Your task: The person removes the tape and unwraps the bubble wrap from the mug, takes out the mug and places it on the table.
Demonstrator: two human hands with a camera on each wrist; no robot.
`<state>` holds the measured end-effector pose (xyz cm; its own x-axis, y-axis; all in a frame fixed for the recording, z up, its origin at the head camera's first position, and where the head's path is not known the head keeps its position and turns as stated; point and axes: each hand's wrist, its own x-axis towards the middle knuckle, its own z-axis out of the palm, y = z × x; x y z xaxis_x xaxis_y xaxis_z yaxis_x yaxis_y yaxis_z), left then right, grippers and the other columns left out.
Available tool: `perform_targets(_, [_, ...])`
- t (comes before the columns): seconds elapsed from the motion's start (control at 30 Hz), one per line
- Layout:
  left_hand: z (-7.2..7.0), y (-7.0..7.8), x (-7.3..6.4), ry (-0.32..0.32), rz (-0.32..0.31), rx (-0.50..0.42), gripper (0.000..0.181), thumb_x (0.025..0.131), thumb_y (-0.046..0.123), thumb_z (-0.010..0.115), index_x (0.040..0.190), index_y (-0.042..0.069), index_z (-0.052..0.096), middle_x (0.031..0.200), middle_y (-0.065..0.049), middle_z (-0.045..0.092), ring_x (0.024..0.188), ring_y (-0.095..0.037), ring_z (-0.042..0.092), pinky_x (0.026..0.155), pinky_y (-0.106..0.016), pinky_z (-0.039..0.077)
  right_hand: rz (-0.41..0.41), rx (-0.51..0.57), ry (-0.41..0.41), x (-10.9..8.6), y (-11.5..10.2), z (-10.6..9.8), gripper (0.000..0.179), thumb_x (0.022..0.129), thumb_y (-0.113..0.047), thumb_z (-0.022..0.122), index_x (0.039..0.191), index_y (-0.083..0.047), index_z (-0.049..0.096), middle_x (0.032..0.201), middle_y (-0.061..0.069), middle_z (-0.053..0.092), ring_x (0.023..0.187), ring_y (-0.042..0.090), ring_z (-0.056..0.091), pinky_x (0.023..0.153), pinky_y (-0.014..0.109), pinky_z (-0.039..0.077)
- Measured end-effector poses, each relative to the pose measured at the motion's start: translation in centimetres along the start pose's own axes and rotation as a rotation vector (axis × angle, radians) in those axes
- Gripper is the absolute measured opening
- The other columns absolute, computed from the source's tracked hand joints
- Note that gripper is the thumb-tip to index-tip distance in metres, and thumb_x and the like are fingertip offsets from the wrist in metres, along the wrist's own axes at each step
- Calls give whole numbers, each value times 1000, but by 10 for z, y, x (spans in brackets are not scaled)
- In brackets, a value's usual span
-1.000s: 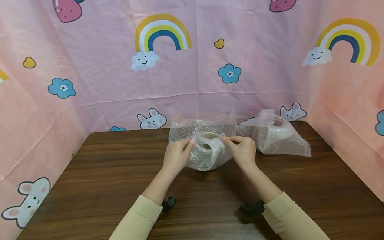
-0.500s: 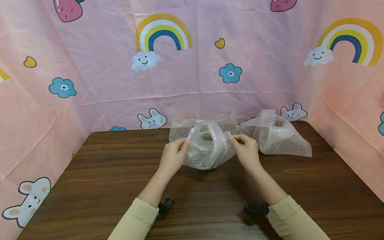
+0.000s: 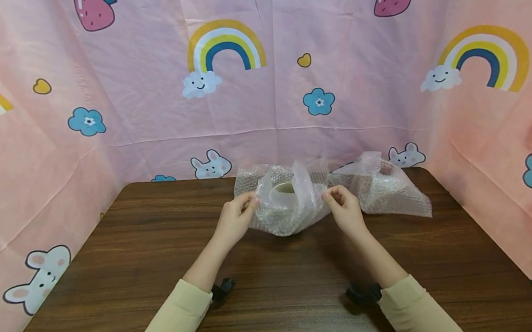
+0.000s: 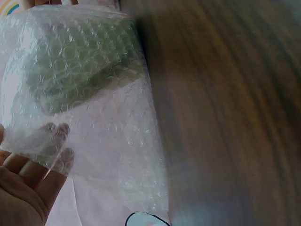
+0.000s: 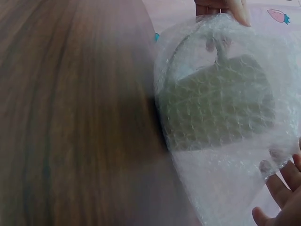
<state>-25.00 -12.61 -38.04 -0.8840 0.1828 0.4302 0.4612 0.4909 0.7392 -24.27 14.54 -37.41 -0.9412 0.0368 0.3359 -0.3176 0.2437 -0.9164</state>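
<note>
A pale green, cup-like vessel [image 3: 284, 188] sits inside a sheet of bubble wrap [image 3: 277, 226] near the table's back; its round mouth faces up between raised flaps. My left hand [image 3: 233, 219] pinches the wrap's left edge between thumb and fingers. On the other side, the right hand [image 3: 348, 212] pinches the right edge. Through the clear bubbles the green body [image 4: 80, 70] shows in the left wrist view, with fingertips visible behind the film. The right wrist view shows the same vessel [image 5: 221, 103] covered by wrap. Its underside is hidden.
Behind the vessel a further stretch of bubble wrap [image 3: 248, 177] stands up. To the right lies another bubble-wrapped bundle [image 3: 384, 194]. All rest on a dark wooden table [image 3: 138, 257], with a printed pink cloth [image 3: 149, 92] hanging around its back and sides.
Both hands have moved apart, drawing the wrap's edges outward. The flaps that covered the vessel's mouth now stand to either side, so its rim shows more. The right bundle has stayed still.
</note>
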Motion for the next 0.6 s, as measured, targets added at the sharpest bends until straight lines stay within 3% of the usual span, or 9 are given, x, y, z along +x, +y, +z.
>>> perform_targets(0.1, [-2, -1, -3, -27, 18, -26, 25, 99, 24, 55, 113, 5, 65, 64, 0, 54, 53, -11, 40, 55, -30, 39, 16, -7, -38, -7, -12, -3, 15, 98, -5, 54, 98, 9, 56, 93, 14, 62, 83, 13, 50, 73, 24, 40])
perform_targets(0.23, [-6, -2, -5, -55, 16, -53, 28, 99, 26, 55, 116, 4, 64, 91, -9, 71, 75, -18, 60, 68, -39, 49, 39, 14, -60, -9, -14, -7, 15, 98, -6, 54, 98, 9, 55, 92, 12, 60, 83, 13, 48, 73, 25, 38])
perform_targets(0.37, [-9, -7, -6, -99, 11, -66, 32, 100, 26, 54, 122, 4, 61, 107, -14, 69, 98, -26, 65, 81, -48, 51, 43, 9, -54, -11, -15, -9, 13, 97, -3, 54, 97, 10, 55, 90, 15, 59, 80, 14, 47, 70, 24, 39])
perform_targets(0.6, [-18, -11, -9, -159, 0, -89, 38, 99, 23, 57, 130, 2, 55, 117, -18, 64, 106, -28, 62, 85, -48, 50, 12, 18, -69, -4, 12, -17, 15, 96, -6, 58, 100, 9, 56, 94, 15, 63, 82, 10, 51, 73, 23, 40])
